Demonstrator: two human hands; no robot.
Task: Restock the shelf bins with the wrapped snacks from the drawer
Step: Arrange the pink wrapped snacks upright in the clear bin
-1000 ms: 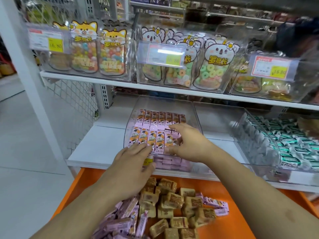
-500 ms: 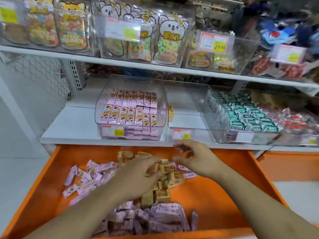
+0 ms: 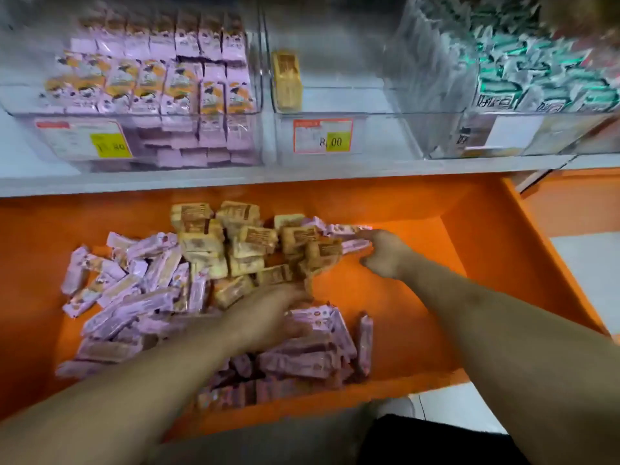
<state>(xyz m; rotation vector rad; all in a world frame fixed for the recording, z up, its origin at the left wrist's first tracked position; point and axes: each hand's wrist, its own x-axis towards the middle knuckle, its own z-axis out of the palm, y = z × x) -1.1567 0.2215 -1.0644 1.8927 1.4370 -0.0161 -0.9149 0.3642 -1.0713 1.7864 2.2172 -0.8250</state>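
1. Right now my right hand (image 3: 382,255) reaches into the back of the heap, fingers curled round a pale purple wrapped snack bar (image 3: 355,245).
2. My left hand (image 3: 271,317) lies spread, palm down, over the tan film-wrapped snack blocks (image 3: 235,243); whether it holds one I cannot tell.
3. Both kinds lie loose in the open orange drawer (image 3: 469,250).
4. I judge them light, with slippery crinkly film and a crushable filling; I'd grip across the long sides, not the sealed ends.
5. Above, the clear plastic middle bin (image 3: 339,110) holds one tan block; the left bin (image 3: 134,109) is well stocked with purple bars.
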